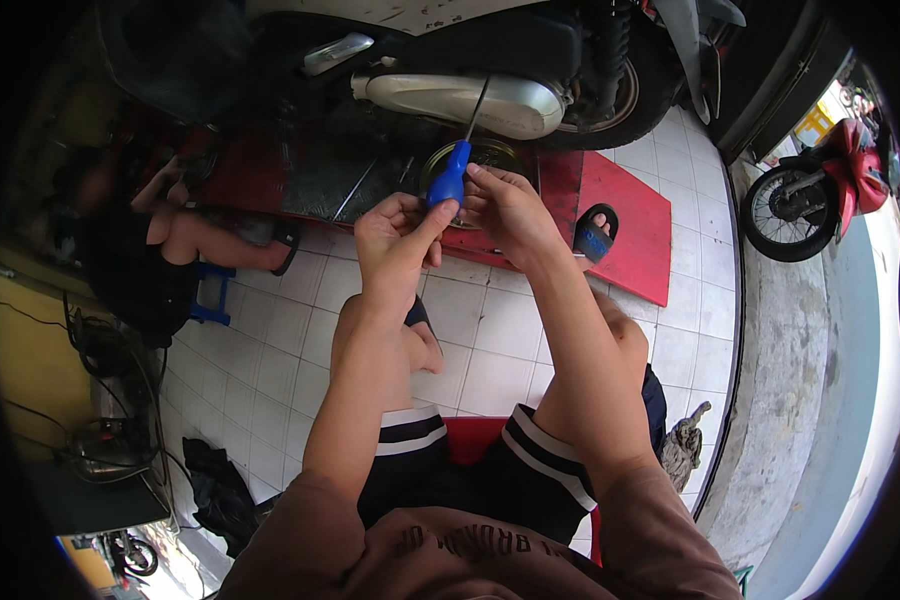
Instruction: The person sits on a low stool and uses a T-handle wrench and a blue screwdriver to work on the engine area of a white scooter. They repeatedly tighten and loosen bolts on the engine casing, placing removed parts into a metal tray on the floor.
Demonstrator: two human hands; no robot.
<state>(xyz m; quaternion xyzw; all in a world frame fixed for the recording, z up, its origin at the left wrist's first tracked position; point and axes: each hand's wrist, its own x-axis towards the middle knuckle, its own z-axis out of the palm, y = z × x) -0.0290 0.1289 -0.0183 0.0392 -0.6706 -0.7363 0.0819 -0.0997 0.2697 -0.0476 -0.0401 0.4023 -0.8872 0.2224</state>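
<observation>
A screwdriver with a blue bulb handle (450,173) is held upright in view, its thin metal shaft pointing up toward the silver engine cover (420,100) of a scooter. My left hand (397,235) grips the bottom of the handle, thumb across it. My right hand (505,210) has thumb and fingers at the handle's right side; some of its fingertips are hidden. Behind the handle sits a round metal pan (506,160) on a red platform (627,225), partly hidden by my hands.
A co-worker (145,245) sits at the left on a blue stool (212,300). A red motorbike (810,190) stands at the right beyond the tiled floor (700,300). Cables and equipment (110,445) are at lower left; a grey rag (685,445) lies at lower right.
</observation>
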